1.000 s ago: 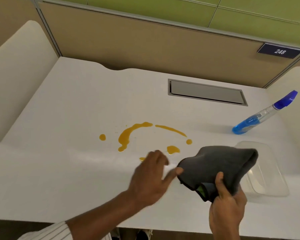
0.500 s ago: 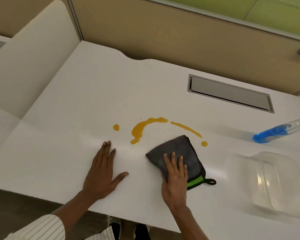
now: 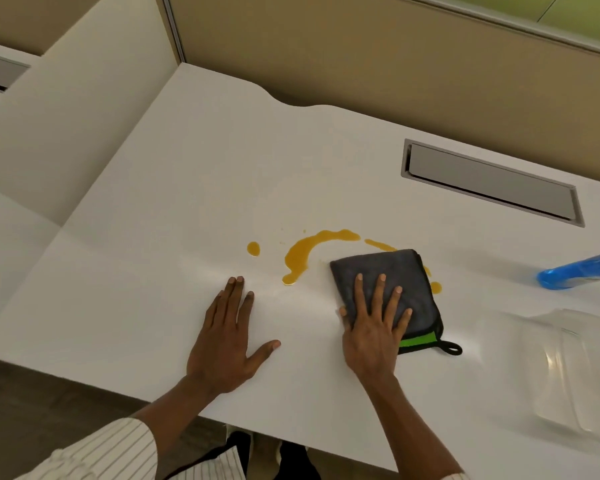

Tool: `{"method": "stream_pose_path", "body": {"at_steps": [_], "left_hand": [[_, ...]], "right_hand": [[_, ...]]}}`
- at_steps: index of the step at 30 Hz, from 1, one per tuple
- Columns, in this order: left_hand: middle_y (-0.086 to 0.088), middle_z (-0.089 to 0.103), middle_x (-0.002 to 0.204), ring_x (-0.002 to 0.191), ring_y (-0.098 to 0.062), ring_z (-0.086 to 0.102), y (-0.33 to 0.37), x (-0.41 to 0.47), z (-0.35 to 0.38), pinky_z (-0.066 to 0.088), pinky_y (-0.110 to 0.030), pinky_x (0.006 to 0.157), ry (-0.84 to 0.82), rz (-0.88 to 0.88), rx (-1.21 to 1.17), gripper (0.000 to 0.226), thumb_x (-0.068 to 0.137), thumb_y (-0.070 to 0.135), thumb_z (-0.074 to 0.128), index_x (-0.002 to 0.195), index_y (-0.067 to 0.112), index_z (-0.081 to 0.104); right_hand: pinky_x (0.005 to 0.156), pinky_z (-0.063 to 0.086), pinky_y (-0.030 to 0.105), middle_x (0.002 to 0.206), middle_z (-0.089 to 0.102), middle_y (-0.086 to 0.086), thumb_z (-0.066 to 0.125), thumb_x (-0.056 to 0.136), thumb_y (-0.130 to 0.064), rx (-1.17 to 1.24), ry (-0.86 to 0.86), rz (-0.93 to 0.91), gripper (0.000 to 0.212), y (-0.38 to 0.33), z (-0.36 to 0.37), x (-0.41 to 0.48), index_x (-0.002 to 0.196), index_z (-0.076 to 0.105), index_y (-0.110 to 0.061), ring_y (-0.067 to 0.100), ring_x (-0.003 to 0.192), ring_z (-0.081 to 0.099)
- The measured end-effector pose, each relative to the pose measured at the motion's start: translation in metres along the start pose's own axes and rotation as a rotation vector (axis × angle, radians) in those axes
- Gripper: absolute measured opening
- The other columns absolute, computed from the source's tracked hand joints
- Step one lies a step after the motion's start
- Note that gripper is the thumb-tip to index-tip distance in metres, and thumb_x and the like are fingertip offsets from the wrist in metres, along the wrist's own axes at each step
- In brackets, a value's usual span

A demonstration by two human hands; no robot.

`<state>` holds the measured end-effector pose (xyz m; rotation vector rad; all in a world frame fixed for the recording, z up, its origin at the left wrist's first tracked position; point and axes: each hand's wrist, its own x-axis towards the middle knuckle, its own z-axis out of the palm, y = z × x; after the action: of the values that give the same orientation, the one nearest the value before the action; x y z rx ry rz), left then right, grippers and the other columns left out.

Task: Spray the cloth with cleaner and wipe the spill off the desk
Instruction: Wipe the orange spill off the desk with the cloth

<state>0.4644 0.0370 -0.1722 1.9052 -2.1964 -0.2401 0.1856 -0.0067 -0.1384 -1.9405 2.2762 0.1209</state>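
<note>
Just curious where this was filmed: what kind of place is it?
Probably an office cubicle: a white desk walled by fabric partition panels, with a metal cable hatch set into its top.

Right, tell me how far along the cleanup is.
Started, mostly undone. The right hand presses the grey cloth flat over the spill's right end; the left hand braces on the desk. The big orange streak and separate drops remain.

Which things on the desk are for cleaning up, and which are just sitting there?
For the job:
grey cloth, flat under the right hand
orange spill
blue spray bottle, lying on its side
desk

Just lying about:
clear plastic container
grey cable hatch
</note>
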Motion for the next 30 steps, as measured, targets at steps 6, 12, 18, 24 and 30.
{"method": "stream_pose_path", "body": {"at_steps": [6, 12, 18, 24, 30], "left_hand": [[-0.011, 0.003, 0.182, 0.170, -0.029, 0.006, -0.001, 0.000, 0.005, 0.022, -0.050, 0.134, 0.005, -0.018, -0.004, 0.109, 0.094, 0.084, 0.047, 0.170, 0.009, 0.024], [-0.010, 0.004, 0.182, 0.170, -0.029, 0.005, -0.001, 0.001, 0.005, 0.001, -0.037, 0.137, -0.014, -0.028, 0.001, 0.110, 0.093, 0.085, 0.049, 0.171, 0.011, 0.023], [-0.012, 0.002, 0.182, 0.170, -0.029, 0.003, 0.000, 0.002, -0.001, 0.003, -0.039, 0.137, -0.014, -0.009, 0.019, 0.106, 0.097, 0.083, 0.045, 0.168, 0.007, 0.027], [-0.013, 0.003, 0.182, 0.170, -0.030, 0.004, 0.001, 0.001, -0.003, 0.016, -0.047, 0.135, -0.008, 0.003, 0.023, 0.105, 0.097, 0.083, 0.042, 0.167, 0.005, 0.030], [-0.010, 0.004, 0.182, 0.170, -0.029, 0.006, 0.001, 0.002, -0.003, 0.026, -0.052, 0.132, -0.013, -0.011, 0.013, 0.106, 0.095, 0.085, 0.042, 0.168, 0.009, 0.029]], "right_hand": [[0.124, 0.009, 0.073, 0.177, 0.002, 0.012, 0.026, 0.106, -0.055, 0.076, -0.029, 0.027, 0.069, -0.023, 0.009, -0.054, 0.167, 0.004, -0.031, 0.043, 0.162, -0.004], [0.125, 0.004, 0.072, 0.177, -0.002, 0.008, 0.022, 0.107, -0.059, 0.049, 0.000, -0.068, 0.067, -0.039, 0.010, -0.029, 0.167, 0.002, -0.035, 0.041, 0.162, -0.007], [0.126, 0.008, 0.069, 0.178, -0.001, 0.004, 0.016, 0.104, -0.062, 0.068, 0.013, 0.096, 0.072, 0.015, 0.000, -0.003, 0.167, 0.001, -0.031, 0.035, 0.163, -0.005], [0.128, 0.010, 0.066, 0.177, 0.002, 0.007, 0.017, 0.106, -0.055, 0.095, 0.026, 0.112, 0.069, 0.006, 0.008, -0.065, 0.167, 0.007, -0.027, 0.036, 0.163, -0.002], [0.128, 0.010, 0.067, 0.177, 0.003, 0.005, 0.023, 0.108, -0.055, 0.063, 0.027, -0.065, 0.066, -0.024, 0.014, -0.061, 0.167, 0.010, -0.030, 0.037, 0.163, -0.002]]}}
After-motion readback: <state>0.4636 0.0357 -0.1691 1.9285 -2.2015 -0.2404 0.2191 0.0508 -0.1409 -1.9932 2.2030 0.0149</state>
